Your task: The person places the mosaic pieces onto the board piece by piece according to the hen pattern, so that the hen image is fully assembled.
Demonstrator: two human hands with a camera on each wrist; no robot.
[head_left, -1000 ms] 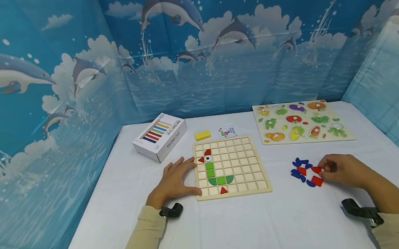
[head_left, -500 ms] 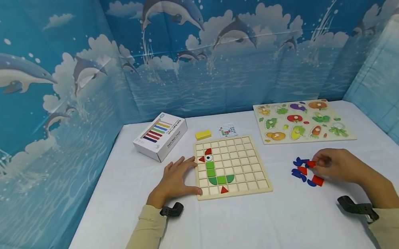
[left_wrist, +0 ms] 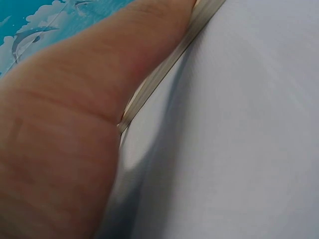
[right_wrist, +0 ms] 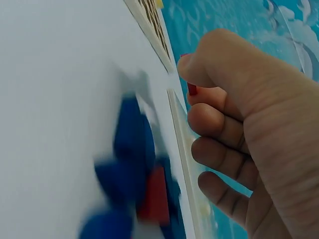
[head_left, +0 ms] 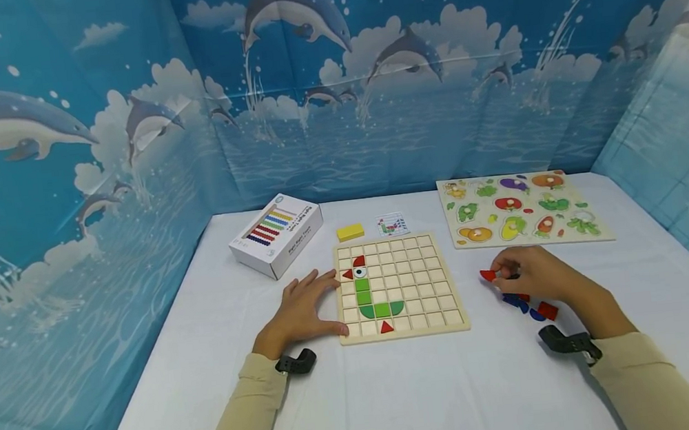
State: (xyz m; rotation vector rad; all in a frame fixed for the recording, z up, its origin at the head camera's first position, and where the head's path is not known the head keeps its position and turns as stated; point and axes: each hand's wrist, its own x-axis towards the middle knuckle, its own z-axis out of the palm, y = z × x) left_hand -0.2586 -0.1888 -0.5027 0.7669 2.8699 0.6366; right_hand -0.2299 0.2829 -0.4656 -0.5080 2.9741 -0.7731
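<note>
In the head view my left hand rests at the left edge of a wooden grid board, thumb and fingers spread along its rim. The left wrist view has the thumb against the board's side. On the board, red, green and white eye-marked pieces form a bent figure; a red triangle lies in the bottom row. My right hand pinches a small red piece between thumb and index finger, above the table; its full outline is partly hidden. Below that hand lie loose blue pieces and red pieces.
Behind the board are a yellow block and a small pattern card. A white box stands at the back left. A vegetable puzzle board lies at the back right. A dolphin-printed curtain surrounds the white table.
My right hand has lifted a red piece from the loose pile and moved left and away from me, toward the grid board. My left hand has stayed at the board's edge.
</note>
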